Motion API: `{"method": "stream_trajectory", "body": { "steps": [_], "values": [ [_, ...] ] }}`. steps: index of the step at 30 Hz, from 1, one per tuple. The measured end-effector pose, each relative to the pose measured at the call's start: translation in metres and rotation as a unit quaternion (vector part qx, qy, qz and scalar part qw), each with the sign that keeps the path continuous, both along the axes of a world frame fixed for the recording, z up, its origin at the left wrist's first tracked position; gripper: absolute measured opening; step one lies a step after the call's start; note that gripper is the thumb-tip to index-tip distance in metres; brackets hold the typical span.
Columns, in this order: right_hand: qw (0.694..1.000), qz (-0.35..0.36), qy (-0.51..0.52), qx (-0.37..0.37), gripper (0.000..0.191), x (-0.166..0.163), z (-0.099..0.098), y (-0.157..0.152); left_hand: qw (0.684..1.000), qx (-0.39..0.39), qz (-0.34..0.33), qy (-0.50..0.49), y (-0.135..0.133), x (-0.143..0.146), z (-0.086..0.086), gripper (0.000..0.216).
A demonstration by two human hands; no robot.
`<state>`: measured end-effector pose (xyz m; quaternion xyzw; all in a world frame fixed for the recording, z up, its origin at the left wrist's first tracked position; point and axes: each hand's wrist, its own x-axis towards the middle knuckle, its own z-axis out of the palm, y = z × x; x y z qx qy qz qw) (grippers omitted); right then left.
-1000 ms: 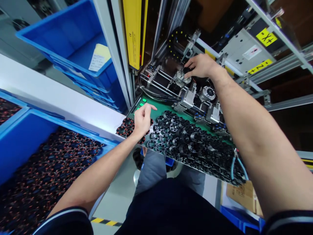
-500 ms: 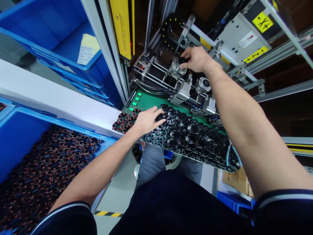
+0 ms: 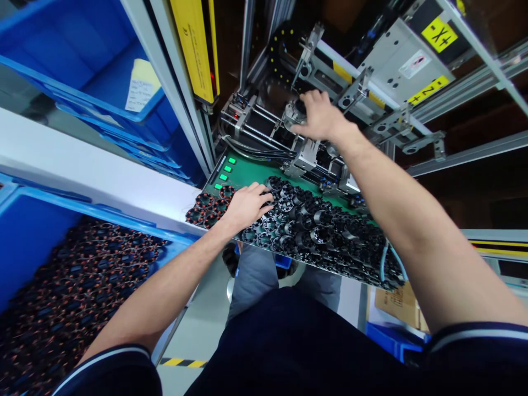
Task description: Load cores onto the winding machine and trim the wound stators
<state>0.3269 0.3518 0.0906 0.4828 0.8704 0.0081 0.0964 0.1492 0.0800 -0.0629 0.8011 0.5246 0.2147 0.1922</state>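
Note:
Over the left end of a dense spread of black slotted rings (image 3: 319, 217), my left hand (image 3: 247, 206) has its fingers and thumb bent around a black ring at the edge of the pile. My right hand (image 3: 322, 115) reaches into the machine, thumb and fingers spread about a round metal fixture (image 3: 291, 116). A black part (image 3: 301, 108) sits on that fixture between them, partly covered by the hand. A second fixture nearby is mostly hidden by my right wrist. Left of my left hand lie several rings wound with copper-coloured wire (image 3: 205, 201).
A blue bin (image 3: 25, 220) full of wound rings stands at lower left, with stacked blue crates (image 3: 82, 71) behind it. Green buttons (image 3: 227, 169) line the green bench (image 3: 251, 170). A yellow guard (image 3: 193, 55) and metal rails (image 3: 358, 77) surround the machine. A cardboard box (image 3: 398, 302) sits lower right.
My right hand has shifted slightly down and its fingers have spread away from the black part at the fixture. My left hand's fingers have drawn in a little at the rings.

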Motion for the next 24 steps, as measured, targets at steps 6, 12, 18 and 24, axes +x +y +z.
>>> {"method": "stream_trajectory", "body": {
  "steps": [6,12,18,24],
  "values": [
    [0.999,0.009,0.018,0.033,0.108,0.009,-0.012,-0.034,0.997,0.007,0.068,-0.030,-0.006,0.001,0.002,0.023],
    [0.993,0.083,-0.053,-0.060,0.039,0.020,0.006,-0.163,0.965,0.055,0.152,-0.207,-0.005,-0.001,-0.001,0.023],
    [0.972,0.118,-0.144,-0.146,0.021,0.025,-0.038,-0.217,0.951,0.086,0.157,-0.254,-0.006,0.000,0.000,0.018],
    [0.981,0.138,-0.073,-0.112,0.019,0.045,-0.007,-0.224,0.946,0.093,0.205,-0.231,-0.010,0.000,0.000,0.025]
  ]
}}
